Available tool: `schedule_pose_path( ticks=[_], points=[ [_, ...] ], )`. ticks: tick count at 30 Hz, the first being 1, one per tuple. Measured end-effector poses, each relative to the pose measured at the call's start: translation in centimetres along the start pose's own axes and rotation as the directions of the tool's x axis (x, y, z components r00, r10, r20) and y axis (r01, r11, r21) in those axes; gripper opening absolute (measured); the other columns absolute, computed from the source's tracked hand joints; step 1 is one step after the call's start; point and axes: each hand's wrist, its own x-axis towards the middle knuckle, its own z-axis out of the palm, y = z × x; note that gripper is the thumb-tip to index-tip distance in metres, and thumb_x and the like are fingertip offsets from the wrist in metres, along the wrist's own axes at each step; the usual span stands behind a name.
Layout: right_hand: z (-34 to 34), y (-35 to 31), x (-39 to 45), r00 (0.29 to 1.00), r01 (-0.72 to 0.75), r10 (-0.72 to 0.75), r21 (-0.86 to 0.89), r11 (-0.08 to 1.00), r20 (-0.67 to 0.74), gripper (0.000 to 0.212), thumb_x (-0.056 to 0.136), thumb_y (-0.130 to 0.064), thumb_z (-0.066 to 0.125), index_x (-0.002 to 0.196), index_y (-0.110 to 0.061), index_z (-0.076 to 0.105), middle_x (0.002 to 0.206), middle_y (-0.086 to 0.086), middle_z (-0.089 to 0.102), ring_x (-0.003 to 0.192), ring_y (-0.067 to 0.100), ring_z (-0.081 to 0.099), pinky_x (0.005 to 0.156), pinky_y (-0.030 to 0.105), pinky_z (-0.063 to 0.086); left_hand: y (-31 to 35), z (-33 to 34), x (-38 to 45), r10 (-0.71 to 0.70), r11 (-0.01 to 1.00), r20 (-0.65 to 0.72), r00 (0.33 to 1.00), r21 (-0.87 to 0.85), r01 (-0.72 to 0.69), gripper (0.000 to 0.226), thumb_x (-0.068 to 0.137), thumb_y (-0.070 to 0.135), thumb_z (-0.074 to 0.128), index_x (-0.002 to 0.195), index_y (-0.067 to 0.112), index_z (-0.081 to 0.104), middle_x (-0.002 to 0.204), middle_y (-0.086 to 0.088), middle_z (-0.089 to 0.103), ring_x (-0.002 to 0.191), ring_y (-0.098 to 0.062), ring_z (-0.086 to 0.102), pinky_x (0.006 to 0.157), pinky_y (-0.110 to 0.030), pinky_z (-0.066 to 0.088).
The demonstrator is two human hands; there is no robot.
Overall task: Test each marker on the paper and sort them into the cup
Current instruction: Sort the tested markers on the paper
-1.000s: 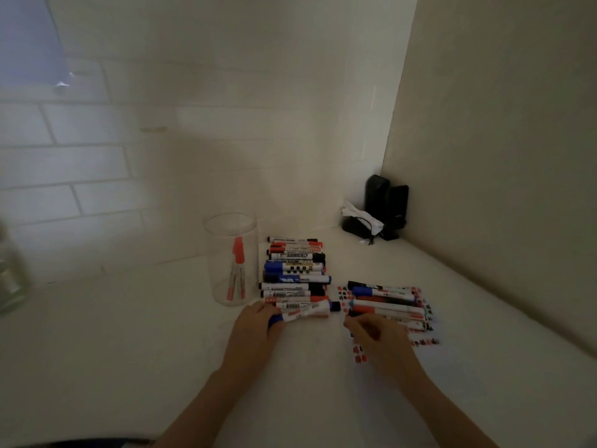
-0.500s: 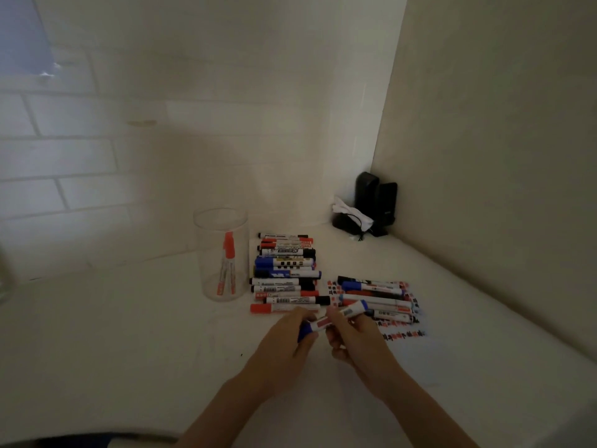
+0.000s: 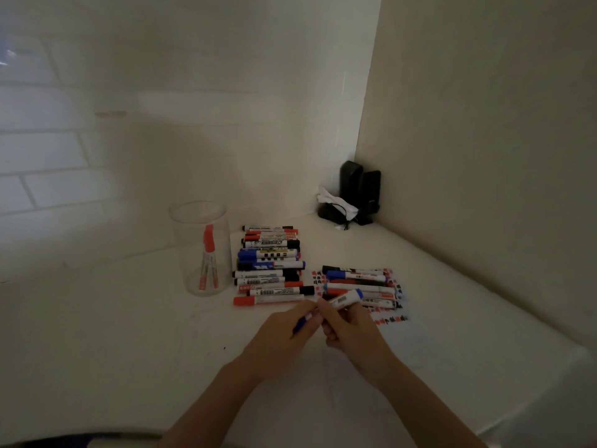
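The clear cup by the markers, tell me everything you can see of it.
The clear cup is a tall, see-through cylinder, plastic or glass by its look, standing upright with its mouth open on the white table. It stands just left of the row of markers; whether it touches them I cannot tell. Inside it lean red-capped markers, caps up; it looks like two. Neither hand touches it.
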Motion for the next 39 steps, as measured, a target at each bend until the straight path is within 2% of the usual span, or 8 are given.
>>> schedule_pose_path(
  ticks=[8, 14, 17, 20, 24, 28, 34, 39],
  points=[
    [-1.5, 0.1, -0.6, 0.999, 0.019, -0.019, 0.016, 1.000, 0.027, 0.034, 0.091, -0.034, 0.059, 0.087, 0.000, 0.060, 0.062, 0.003, 0.053, 0.057, 0.015, 0.048, 0.063, 0.026, 0.048, 0.0, 1.0, 0.3, -0.002, 1.000, 0.015, 1.000, -0.013, 0.002, 0.015, 0.098, 0.037, 0.045, 0.112, 0.042, 0.046, 0.064, 0.014, 0.051, 0.055, -0.002, 0.049, 0.055, -0.013, 0.038],
    [-3.4, -0.4, -0.7, 0.999, 0.020, -0.022, 0.059, 0.998, 0.037, 0.023, 0.092, -0.028, 0.059, 0.093, -0.005, 0.065, 0.069, 0.004, 0.060, 0.059, 0.011, 0.053, 0.053, 0.023, 0.043, 0.5, 0.7, 0.3, -0.082, 0.996, 0.062, 0.995, -0.028, 0.084, 0.031, 0.093, 0.050, 0.050, 0.120, 0.057, 0.037, 0.083, 0.014, 0.060, 0.066, 0.000, 0.055, 0.064, -0.014, 0.046],
    [-5.4, 0.0, -0.4, 0.996, -0.005, 0.016, 0.130, 0.992, -0.084, 0.020, 0.091, -0.026, 0.060, 0.095, -0.008, 0.068, 0.077, 0.007, 0.063, 0.065, 0.012, 0.057, 0.056, 0.023, 0.046, -0.6, 0.0, 0.1, -0.242, 0.961, 0.062, 0.968, 0.151, 0.230, 0.059, 0.080, 0.070, 0.053, 0.132, 0.057, 0.028, 0.108, 0.023, 0.047, 0.093, 0.001, 0.050, 0.082, -0.017, 0.042],
    [-6.5, 0.4, -0.1, 0.992, -0.030, 0.050, 0.166, 0.986, -0.117, 0.017, 0.089, -0.019, 0.063, 0.102, -0.008, 0.068, 0.079, 0.007, 0.062, 0.067, 0.011, 0.055, 0.053, 0.019, 0.045, -1.7, -0.3, -0.1, -0.184, 0.921, 0.085, 0.979, 0.362, 0.142, 0.068, 0.070, 0.081, 0.051, 0.129, 0.049, 0.038, 0.126, 0.018, 0.041, 0.117, -0.007, 0.041, 0.099, -0.025, 0.034],
    [-6.0, 1.1, 0.2, 0.978, -0.027, -0.001, -0.133, 0.991, -0.208, 0.015, 0.085, -0.027, 0.068, 0.094, -0.016, 0.067, 0.079, 0.004, 0.068, 0.065, 0.010, 0.060, 0.056, 0.019, 0.050, -1.7, 0.6, 0.2, -0.246, 0.861, 0.116, 0.962, 0.483, 0.162, 0.065, 0.073, 0.082, 0.045, 0.129, 0.051, 0.039, 0.140, 0.004, 0.029, 0.133, -0.020, 0.024, 0.110, -0.038, 0.020],
    [-5.3, 2.5, 0.1, 0.957, -0.029, -0.104, -0.445, 0.895, -0.271, 0.020, 0.089, -0.038, 0.061, 0.079, -0.020, 0.062, 0.066, -0.005, 0.064, 0.054, 0.001, 0.057, 0.051, 0.009, 0.044, -2.1, 1.6, 0.1, -0.257, 0.824, 0.116, 0.959, 0.545, 0.155, 0.069, 0.070, 0.088, 0.035, 0.129, 0.053, 0.036, 0.140, 0.003, 0.026, 0.134, -0.021, 0.020, 0.109, -0.039, 0.017],
    [-5.8, 3.2, -0.2, 0.932, -0.017, -0.168, -0.503, 0.864, -0.320, 0.017, 0.085, -0.034, 0.067, 0.071, -0.030, 0.060, 0.068, -0.012, 0.065, 0.063, -0.002, 0.060, 0.059, 0.010, 0.044, -2.4, 1.8, -0.2, -0.219, 0.822, 0.062, 0.974, 0.549, 0.151, 0.070, 0.068, 0.089, 0.035, 0.126, 0.052, 0.039, 0.128, 0.004, 0.031, 0.124, -0.018, 0.027, 0.105, -0.038, 0.026],
    [-5.7, 3.4, 0.0, 0.940, -0.002, -0.178, -0.526, 0.850, -0.290, 0.015, 0.087, -0.039, 0.063, 0.075, -0.035, 0.055, 0.074, -0.016, 0.064, 0.068, -0.002, 0.060, 0.059, 0.007, 0.039, -2.6, 2.0, -0.2, -0.235, 0.817, 0.060, 0.970, 0.553, 0.164, 0.070, 0.067, 0.090, 0.034, 0.127, 0.054, 0.036, 0.136, 0.003, 0.029, 0.130, -0.019, 0.023, 0.109, -0.038, 0.021]
  ],
)
